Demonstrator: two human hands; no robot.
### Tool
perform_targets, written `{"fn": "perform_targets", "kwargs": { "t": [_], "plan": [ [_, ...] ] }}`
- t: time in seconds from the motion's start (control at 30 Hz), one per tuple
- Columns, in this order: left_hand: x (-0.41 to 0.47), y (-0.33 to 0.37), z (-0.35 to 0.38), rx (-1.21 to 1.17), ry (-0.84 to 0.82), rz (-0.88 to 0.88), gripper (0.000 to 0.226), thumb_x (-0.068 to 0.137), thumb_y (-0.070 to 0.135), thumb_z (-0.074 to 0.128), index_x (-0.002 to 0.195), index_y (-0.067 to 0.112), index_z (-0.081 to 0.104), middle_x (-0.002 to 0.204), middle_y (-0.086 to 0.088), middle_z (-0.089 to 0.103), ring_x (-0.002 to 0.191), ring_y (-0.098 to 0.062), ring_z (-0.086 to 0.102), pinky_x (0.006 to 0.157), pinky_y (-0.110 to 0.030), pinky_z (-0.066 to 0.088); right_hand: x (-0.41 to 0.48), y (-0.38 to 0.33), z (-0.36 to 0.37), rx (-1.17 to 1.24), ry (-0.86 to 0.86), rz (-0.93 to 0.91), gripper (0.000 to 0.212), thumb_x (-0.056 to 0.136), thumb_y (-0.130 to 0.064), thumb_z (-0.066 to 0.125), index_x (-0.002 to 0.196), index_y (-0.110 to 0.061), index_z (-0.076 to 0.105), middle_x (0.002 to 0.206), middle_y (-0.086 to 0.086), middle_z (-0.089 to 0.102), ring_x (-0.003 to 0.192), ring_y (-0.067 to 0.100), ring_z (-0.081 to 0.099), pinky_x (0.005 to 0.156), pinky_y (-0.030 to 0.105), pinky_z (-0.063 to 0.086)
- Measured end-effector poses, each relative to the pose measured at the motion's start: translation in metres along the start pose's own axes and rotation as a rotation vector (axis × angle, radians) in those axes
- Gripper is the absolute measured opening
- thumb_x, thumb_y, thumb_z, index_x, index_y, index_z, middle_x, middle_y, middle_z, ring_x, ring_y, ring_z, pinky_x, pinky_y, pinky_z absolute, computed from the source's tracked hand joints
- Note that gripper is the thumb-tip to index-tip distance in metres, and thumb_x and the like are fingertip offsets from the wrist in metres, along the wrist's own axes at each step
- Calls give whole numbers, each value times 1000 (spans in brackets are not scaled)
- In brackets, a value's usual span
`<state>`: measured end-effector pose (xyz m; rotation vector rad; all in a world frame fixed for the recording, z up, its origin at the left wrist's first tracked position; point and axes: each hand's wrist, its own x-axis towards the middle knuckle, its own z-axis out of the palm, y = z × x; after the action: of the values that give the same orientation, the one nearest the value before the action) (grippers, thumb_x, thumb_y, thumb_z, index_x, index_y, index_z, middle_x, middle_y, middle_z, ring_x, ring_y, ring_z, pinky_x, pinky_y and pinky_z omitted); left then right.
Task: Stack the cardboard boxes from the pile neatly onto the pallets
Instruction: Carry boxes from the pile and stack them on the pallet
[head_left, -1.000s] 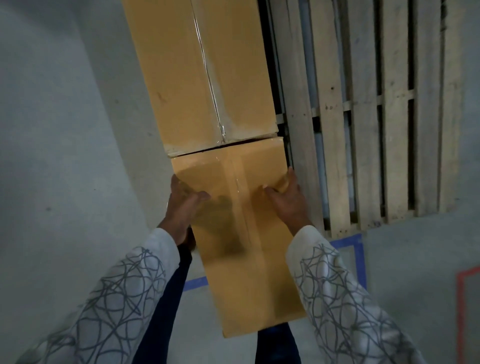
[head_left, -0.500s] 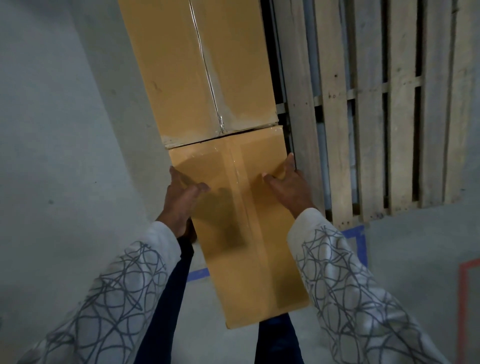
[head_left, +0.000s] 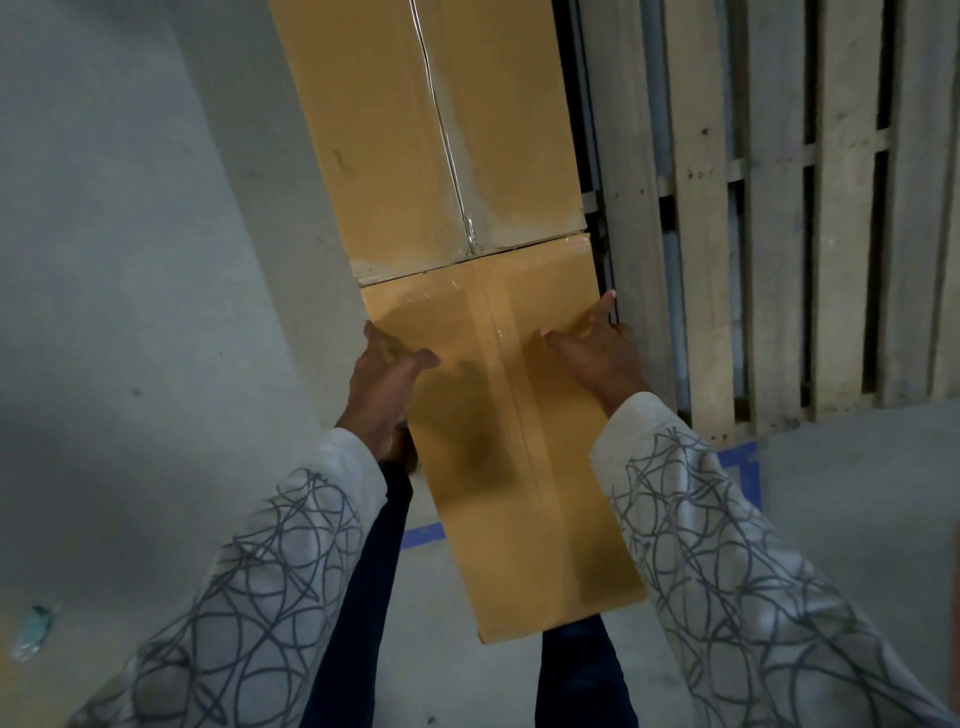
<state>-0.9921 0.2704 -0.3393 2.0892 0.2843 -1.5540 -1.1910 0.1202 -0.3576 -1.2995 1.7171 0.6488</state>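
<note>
Head view: the left hand (head_left: 382, 387) grips the box (head_left: 519, 467) by its left edge, thumb on top. The right hand (head_left: 597, 353) grips the right edge the same way. Just beyond both thumbs, the box's far end meets a second box (head_left: 431, 130). The pallet (head_left: 727, 208) lies right of the right hand, with blue tape (head_left: 743, 467) beside that sleeve.

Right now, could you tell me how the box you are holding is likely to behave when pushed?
Probably stiff: the held box keeps straight edges between the left hand and right hand. Its glossy tape may be slippery. Long and narrow, it could swing if pushed off-centre.
</note>
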Motion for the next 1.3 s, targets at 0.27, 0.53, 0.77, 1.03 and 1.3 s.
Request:
{"fn": "perform_targets", "kwargs": {
  "t": [0.27,0.53,0.77,1.03,1.3],
  "plan": [
    [16,-7,4,206,43,45,111,76,45,76,162,33,7,152,-7,44,129,-36,51,74,-36,51,-3,-11,-3,-73,-24,-9,119,89,-58,69,161,-23,-19,172,10,8,152,45,21,118,66,26],
    [7,-6,4,412,202,303,105,91,39,72,165,31,-2,164,-5,28,146,-36,36,116,-52,37,-18,-29,-1,-227,131,-347,114,90,-43,70,161,-31,-19,171,-8,-17,155,38,13,111,77,25],
    [17,10,4,636,48,351,117,88,41,74,162,35,-17,170,1,-25,154,-38,23,118,-51,35,-4,-37,-4,-369,177,-380,91,100,-49,52,164,-27,-8,170,-14,-20,142,42,39,108,66,40],
    [23,10,1,755,17,341,125,86,47,74,156,35,-30,164,-3,-37,153,-42,20,115,-57,37,-2,-52,-7,-457,175,-326,98,96,-48,57,164,-19,-9,171,-6,-20,132,37,52,106,56,45],
    [20,4,-2,733,3,398,125,87,38,75,155,38,-30,163,0,-40,152,-46,22,113,-57,37,7,-67,-18,-493,131,-267,101,94,-38,65,164,-16,-5,172,-5,-14,141,36,45,112,58,40]
  ]
}}
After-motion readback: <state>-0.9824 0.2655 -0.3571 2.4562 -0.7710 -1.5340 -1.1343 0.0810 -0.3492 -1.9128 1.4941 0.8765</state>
